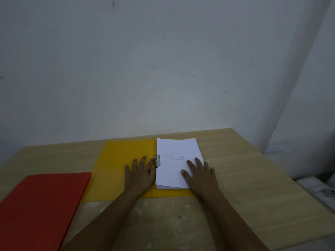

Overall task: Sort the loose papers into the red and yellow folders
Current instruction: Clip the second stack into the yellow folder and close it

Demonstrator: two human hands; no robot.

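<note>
Head view: yellow folder point(123, 160) lies open on the wooden table point(244, 178), paper stack point(174, 160) on its right half. Left hand point(140, 173) flat, fingers spread, tips beside the metal clip point(157, 160); right hand point(201, 173) flat, fingers spread, pressing the stack's right edge. Red folder point(41, 203) closed, well left of the left fingers.
</note>
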